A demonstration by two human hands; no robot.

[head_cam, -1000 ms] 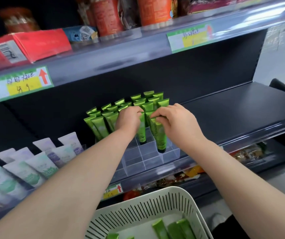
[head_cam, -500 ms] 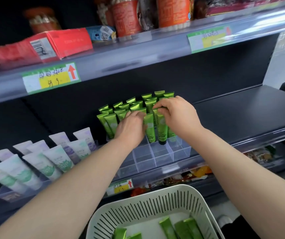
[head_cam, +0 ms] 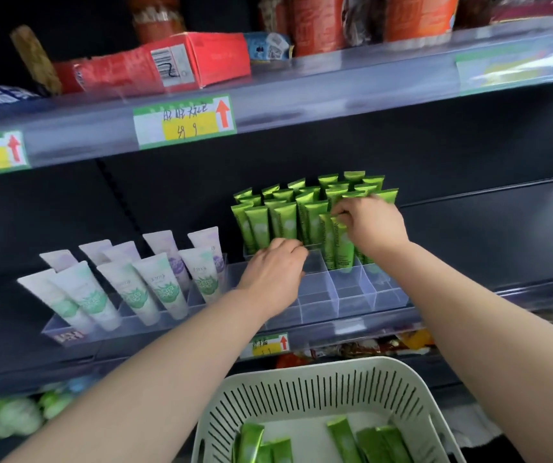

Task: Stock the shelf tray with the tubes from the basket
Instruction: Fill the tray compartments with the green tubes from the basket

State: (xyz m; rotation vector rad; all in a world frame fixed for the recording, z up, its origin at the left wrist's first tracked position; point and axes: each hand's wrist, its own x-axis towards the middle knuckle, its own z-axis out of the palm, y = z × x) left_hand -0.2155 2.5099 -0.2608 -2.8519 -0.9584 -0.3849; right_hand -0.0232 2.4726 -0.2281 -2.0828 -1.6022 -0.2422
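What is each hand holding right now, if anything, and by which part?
The right hand pinches a green tube by its flat top end. The left hand is over the clear tray; whether its curled fingers grip anything cannot be told.

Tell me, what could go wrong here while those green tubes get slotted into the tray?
The right hand pinches the front tube only by its top, so it could lean or miss its slot in the clear tray. The left hand sits right beside the standing green tubes; a bump might topple those packed rows.
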